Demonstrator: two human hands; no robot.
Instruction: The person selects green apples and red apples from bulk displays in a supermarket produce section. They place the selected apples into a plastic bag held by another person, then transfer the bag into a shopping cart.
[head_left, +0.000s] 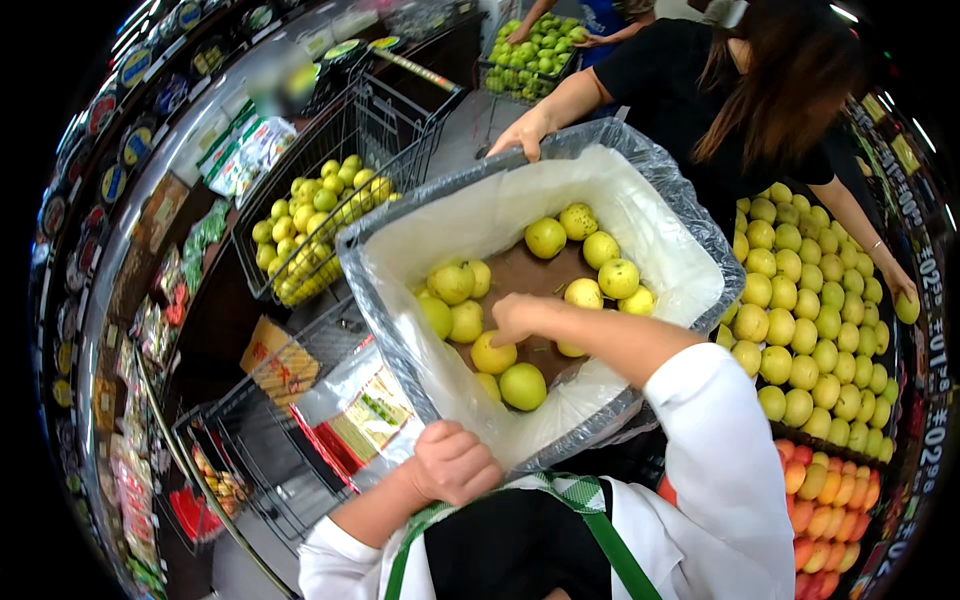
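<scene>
A large bin (534, 139) lined with clear and white plastic is tilted before me, with yellow-green round fruits, perhaps pears, along both sides of its brown bottom. My left hand (457, 463) is closed around the bin's near rim at its left corner. Inside the bin, my right hand (517, 319) reaches down at a yellow fruit (493, 352), its fingers touching or just above it; the fingertips are partly hidden, so a grip cannot be made out. A larger green-yellow fruit (523, 386) lies just below. Another person's hand (525, 133) holds the far rim.
A shopping cart (390, 112) with yellow fruits stands beyond the bin's left side. Another cart (255, 465) is at the lower left. At right, a person in black holds a fruit over a sloped fruit display (806, 300). Further back, someone handles green fruits in a basket (525, 75).
</scene>
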